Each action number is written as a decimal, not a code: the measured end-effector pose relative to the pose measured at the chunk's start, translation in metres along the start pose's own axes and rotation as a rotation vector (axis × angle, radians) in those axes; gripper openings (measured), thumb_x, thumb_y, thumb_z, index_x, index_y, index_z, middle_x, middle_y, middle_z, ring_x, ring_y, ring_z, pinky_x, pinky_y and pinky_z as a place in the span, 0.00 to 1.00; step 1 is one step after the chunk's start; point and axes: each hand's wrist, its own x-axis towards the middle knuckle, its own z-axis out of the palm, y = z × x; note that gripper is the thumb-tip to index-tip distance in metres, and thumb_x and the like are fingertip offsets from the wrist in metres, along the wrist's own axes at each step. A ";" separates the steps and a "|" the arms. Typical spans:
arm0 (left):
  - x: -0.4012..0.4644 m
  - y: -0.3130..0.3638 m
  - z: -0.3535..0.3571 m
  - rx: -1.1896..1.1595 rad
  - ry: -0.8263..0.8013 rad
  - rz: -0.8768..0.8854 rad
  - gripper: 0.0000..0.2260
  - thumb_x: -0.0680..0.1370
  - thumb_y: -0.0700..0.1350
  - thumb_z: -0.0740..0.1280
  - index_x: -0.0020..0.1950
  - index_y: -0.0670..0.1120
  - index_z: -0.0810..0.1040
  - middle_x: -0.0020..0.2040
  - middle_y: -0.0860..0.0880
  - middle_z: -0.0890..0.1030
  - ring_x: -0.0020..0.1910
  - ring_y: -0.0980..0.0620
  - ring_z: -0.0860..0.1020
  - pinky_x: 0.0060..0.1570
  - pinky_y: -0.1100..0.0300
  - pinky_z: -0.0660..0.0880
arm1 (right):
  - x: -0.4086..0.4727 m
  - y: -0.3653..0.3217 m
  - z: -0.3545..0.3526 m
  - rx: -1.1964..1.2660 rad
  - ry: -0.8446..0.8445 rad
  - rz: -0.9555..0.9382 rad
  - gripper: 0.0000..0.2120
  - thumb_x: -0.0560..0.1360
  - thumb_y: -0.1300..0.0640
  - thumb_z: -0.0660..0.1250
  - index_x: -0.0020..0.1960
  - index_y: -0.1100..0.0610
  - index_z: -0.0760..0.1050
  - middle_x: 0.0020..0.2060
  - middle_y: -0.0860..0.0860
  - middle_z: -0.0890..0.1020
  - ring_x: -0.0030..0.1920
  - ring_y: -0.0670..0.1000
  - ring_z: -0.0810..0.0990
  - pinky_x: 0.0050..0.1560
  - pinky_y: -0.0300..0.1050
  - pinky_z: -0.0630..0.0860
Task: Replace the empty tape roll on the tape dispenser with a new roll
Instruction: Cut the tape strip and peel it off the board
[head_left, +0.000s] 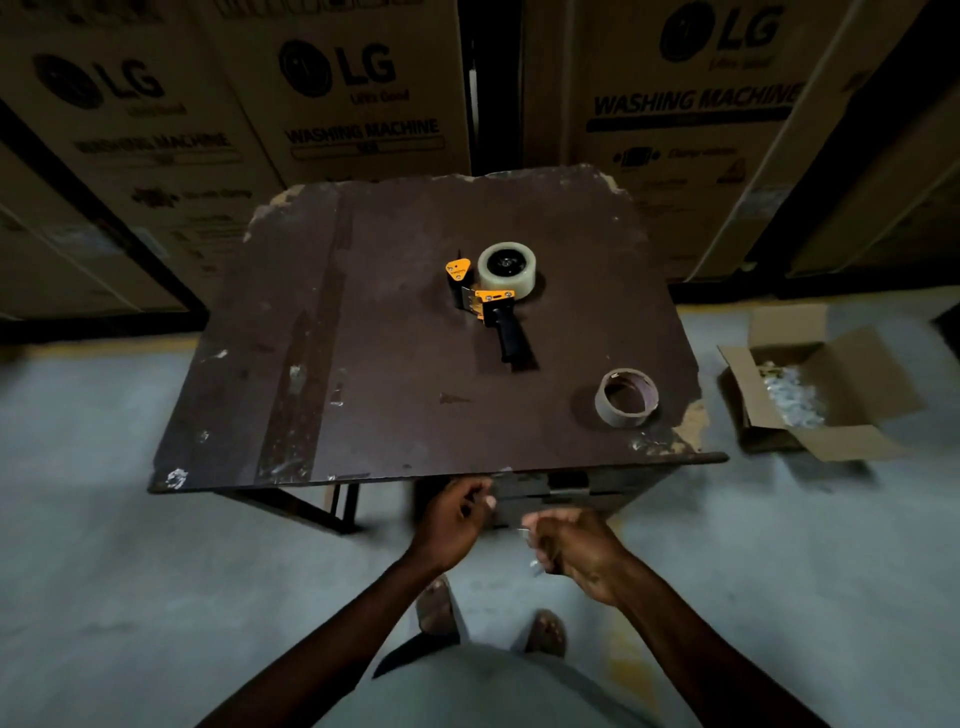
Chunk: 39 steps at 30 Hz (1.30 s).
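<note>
An orange and black tape dispenser (493, 306) lies on its side near the middle of the dark brown table (363, 364), with a full clear tape roll (506, 270) on its wheel. An empty brown cardboard core (627, 397) lies by the table's near right corner. Both hands hang below the table's front edge, apart from every object. My left hand (452, 525) and my right hand (569, 551) have loosely curled fingers, and I see nothing held in either. Both are slightly blurred.
Large cardboard washing machine boxes (353, 88) stand close behind the table. An open carton (815, 395) with pale crumpled packing sits on the grey floor to the right. My feet (488, 618) are just in front of the table.
</note>
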 end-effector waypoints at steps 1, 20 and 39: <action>0.000 0.003 0.004 -0.031 -0.024 -0.024 0.12 0.80 0.44 0.67 0.63 0.47 0.77 0.60 0.46 0.79 0.53 0.51 0.79 0.50 0.67 0.74 | -0.007 0.000 -0.003 -0.022 0.001 -0.015 0.05 0.76 0.67 0.68 0.48 0.64 0.83 0.33 0.58 0.80 0.28 0.51 0.74 0.30 0.42 0.72; 0.001 0.081 -0.001 -0.690 -0.250 -0.323 0.07 0.80 0.40 0.64 0.54 0.38 0.79 0.37 0.46 0.78 0.30 0.54 0.75 0.35 0.58 0.80 | -0.033 -0.059 0.009 -0.278 0.245 -0.495 0.22 0.71 0.58 0.77 0.62 0.53 0.73 0.47 0.52 0.81 0.44 0.52 0.82 0.46 0.49 0.81; 0.014 0.143 0.007 -0.864 0.033 -0.446 0.20 0.82 0.54 0.59 0.58 0.40 0.81 0.52 0.39 0.85 0.52 0.42 0.83 0.46 0.55 0.80 | -0.026 -0.072 0.040 -1.028 0.574 -1.099 0.19 0.77 0.53 0.57 0.61 0.54 0.80 0.57 0.50 0.84 0.58 0.53 0.81 0.53 0.54 0.78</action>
